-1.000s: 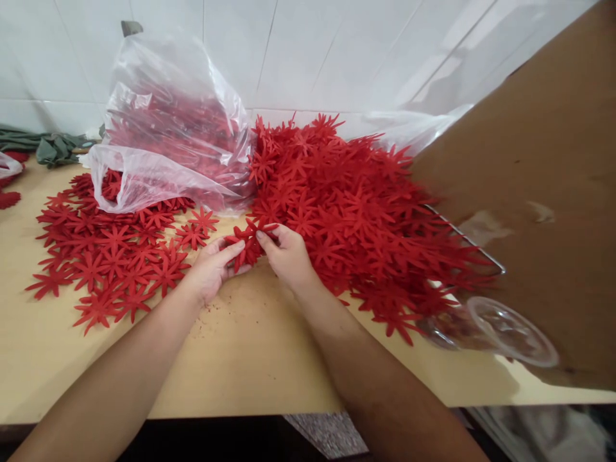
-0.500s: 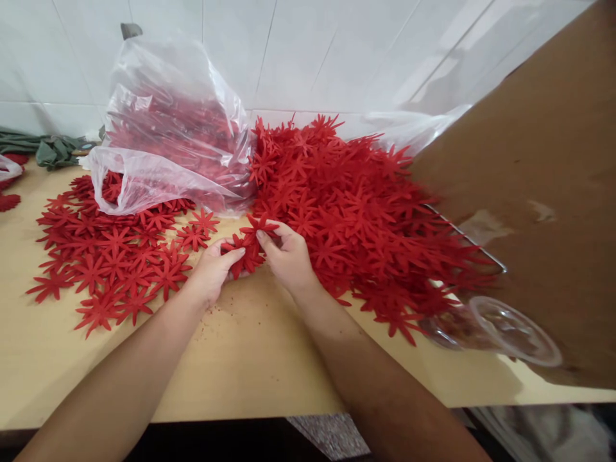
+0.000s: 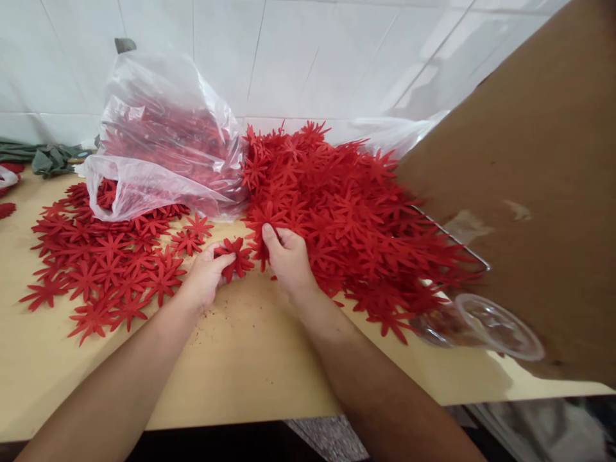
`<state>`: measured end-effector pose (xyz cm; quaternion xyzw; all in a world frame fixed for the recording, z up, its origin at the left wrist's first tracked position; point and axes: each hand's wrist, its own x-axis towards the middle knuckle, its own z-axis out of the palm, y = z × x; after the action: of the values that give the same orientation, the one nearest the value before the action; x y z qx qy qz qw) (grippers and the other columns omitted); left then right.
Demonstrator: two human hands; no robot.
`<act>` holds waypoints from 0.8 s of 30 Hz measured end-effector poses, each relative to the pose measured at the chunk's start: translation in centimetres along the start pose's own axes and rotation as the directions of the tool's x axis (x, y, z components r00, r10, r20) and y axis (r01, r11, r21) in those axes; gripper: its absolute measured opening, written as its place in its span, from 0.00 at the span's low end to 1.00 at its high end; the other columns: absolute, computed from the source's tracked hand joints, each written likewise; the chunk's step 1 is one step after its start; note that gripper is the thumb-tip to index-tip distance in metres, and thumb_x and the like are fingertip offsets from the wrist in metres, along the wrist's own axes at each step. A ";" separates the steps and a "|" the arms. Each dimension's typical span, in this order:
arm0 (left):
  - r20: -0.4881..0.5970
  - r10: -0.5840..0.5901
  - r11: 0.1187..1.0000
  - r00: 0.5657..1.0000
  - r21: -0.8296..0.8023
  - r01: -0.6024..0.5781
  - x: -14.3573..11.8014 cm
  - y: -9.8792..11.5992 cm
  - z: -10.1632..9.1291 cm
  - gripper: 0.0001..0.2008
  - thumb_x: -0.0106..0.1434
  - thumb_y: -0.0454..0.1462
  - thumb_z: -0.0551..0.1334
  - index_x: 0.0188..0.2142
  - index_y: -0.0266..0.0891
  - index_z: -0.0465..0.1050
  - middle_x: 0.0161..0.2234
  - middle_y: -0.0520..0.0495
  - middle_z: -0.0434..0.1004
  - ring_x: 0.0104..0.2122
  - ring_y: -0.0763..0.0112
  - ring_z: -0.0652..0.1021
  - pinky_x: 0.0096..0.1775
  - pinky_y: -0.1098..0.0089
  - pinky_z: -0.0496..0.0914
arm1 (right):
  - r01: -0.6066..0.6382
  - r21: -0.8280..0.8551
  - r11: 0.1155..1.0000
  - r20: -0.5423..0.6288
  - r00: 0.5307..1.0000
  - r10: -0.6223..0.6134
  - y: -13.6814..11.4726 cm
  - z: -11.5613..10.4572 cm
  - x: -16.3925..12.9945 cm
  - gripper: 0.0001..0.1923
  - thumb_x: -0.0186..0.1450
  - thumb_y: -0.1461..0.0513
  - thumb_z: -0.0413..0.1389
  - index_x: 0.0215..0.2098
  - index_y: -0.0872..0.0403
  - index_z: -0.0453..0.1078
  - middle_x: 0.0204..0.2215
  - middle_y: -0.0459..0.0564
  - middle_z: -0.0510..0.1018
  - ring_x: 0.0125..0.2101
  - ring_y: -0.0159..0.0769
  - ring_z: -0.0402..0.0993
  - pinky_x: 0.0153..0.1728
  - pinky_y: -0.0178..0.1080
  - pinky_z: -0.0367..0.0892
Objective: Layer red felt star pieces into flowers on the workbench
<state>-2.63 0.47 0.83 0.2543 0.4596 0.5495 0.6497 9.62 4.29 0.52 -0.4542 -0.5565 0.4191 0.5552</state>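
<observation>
forearms: bare, no sleeves | hands [image 3: 206, 276]: bare, no gloves

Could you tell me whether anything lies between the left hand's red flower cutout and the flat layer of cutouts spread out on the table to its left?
Nothing visible does. The left hand holds a red flower cutout right beside the spread layer of cutouts, with only bare table between them. The plastic bag sits farther back.
</observation>
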 end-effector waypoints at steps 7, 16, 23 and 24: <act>-0.076 -0.005 0.998 0.997 -0.057 0.000 -0.2 0.3 0.5 0.07 0.51 0.26 0.58 0.26 0.37 0.64 0.24 0.54 0.72 0.24 0.80 0.73 0.32 0.75 0.67 | -0.064 0.039 0.997 -0.038 0.997 0.065 -0.1 -0.3 0.2 0.14 0.53 0.52 0.54 0.21 0.53 0.61 0.17 0.40 0.64 0.18 0.25 0.59 0.22 0.31 0.60; 0.097 0.093 0.995 0.991 0.032 -0.096 -0.1 0.0 0.0 0.16 0.43 0.40 0.68 0.27 0.38 0.64 0.19 0.58 0.64 0.18 0.83 0.66 0.21 0.78 0.60 | -0.096 0.131 0.987 -0.005 0.995 0.097 -0.2 0.0 0.2 0.17 0.53 0.49 0.54 0.21 0.54 0.62 0.20 0.42 0.68 0.22 0.27 0.65 0.27 0.33 0.64; 0.078 0.108 0.986 0.991 0.116 -0.117 -0.2 -0.1 0.1 0.20 0.40 0.41 0.69 0.32 0.38 0.66 0.27 0.56 0.69 0.22 0.82 0.67 0.22 0.77 0.60 | -0.202 0.257 0.945 0.182 0.971 0.158 -0.7 0.3 -0.2 0.15 0.50 0.50 0.57 0.27 0.53 0.66 0.24 0.44 0.73 0.26 0.31 0.70 0.29 0.35 0.67; 0.088 0.112 0.985 0.990 0.122 -0.122 -0.2 -0.1 0.1 0.19 0.41 0.41 0.69 0.32 0.38 0.66 0.26 0.56 0.69 0.21 0.82 0.67 0.22 0.77 0.60 | -0.203 0.257 0.945 0.201 0.968 0.153 -0.7 0.3 -0.3 0.15 0.51 0.50 0.57 0.26 0.53 0.66 0.23 0.44 0.73 0.25 0.30 0.69 0.29 0.35 0.67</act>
<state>-2.49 0.27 0.87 0.3436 0.4515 0.5456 0.6167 9.26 3.83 1.16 -0.3820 -0.4968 0.5799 0.5207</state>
